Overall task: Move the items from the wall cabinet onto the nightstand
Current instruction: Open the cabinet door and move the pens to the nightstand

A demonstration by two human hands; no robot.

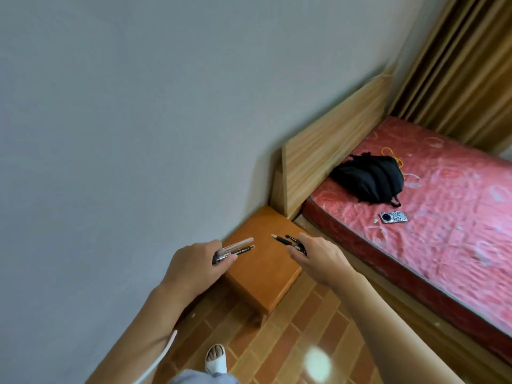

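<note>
wooden nightstand [266, 261] top bare; both hands' fingers pinch pens [235, 249] above its edges.

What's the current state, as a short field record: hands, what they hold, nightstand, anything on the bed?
left hand: closed on a bundle of pens, tips pointing toward the nightstand
right hand: closed on dark pens, tips pointing left
hand position: both over the nightstand, pens not yet set down
nightstand: orange wood, in the corner beside the headboard; no items visible on its top
bed: black backpack and a patterned phone on the red mattress
wall cabinet: not in view
</note>
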